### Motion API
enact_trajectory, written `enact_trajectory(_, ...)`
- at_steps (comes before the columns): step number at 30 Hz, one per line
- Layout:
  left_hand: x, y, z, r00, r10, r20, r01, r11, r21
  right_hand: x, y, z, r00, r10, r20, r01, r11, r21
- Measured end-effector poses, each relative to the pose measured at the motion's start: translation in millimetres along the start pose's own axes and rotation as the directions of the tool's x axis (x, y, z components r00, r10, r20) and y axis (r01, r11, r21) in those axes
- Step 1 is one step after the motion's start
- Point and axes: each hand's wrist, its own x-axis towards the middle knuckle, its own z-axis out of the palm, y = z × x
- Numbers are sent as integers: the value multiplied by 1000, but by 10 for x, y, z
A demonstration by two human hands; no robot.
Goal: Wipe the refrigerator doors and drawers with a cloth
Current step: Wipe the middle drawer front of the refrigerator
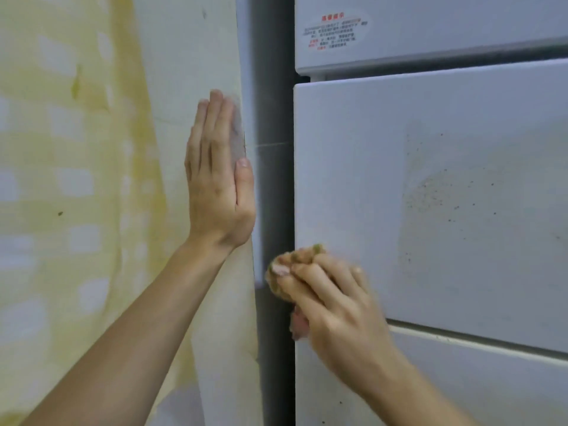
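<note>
A white refrigerator fills the right side, with a middle drawer front (430, 195) speckled with dark spots. My right hand (332, 305) is bunched around a brownish-pink cloth (278, 276) and presses it against the drawer's lower left corner. The cloth pokes out past my fingertips and under my palm. My left hand (218, 179) lies flat with fingers straight and together on the pale wall covering beside the fridge.
A dark grey gap (275, 149) separates the wall from the fridge. Above the drawer is a door (461, 26) with a red-and-black label (336, 30). Below is another drawer front (430, 388). Yellow-stained patterned covering (76, 179) hangs on the left.
</note>
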Motion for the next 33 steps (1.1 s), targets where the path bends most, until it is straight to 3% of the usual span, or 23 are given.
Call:
enact_trajectory(5,-116,9,92,999,1,-45,-1,1000,-6,-43,52,-87,996,-52,70,50,998,38)
enact_trajectory(9,-101,2,70,998,-8,-59,7,1000,-20,891,244,-318,986,79,-144,-76,997,25)
enact_trajectory(12,-99,35,60,998,-21,-51,19,999,-49,1569,409,-432,918,244,-312,-253,967,14)
enact_trajectory(14,-100,34,52,999,-20,-47,17,998,-59,1646,419,-395,902,260,-345,-280,960,-10)
enact_trajectory(20,-110,31,52,997,-27,-68,22,997,-75,544,55,-62,988,88,-123,-98,992,-75)
enact_trajectory(25,-109,25,25,998,-44,-47,39,993,-109,30,-95,-106,987,-27,161,46,992,-116)
enact_trajectory(27,-105,13,10,998,-44,-44,39,993,-108,339,1,-215,997,3,81,4,997,-83)
enact_trajectory(30,-89,14,-1,998,-42,-45,37,994,-102,1143,260,-375,966,138,-219,-156,986,-65)
enact_trajectory(33,-85,25,-3,998,-46,-34,42,993,-108,1629,441,-410,920,217,-326,-257,963,-85)
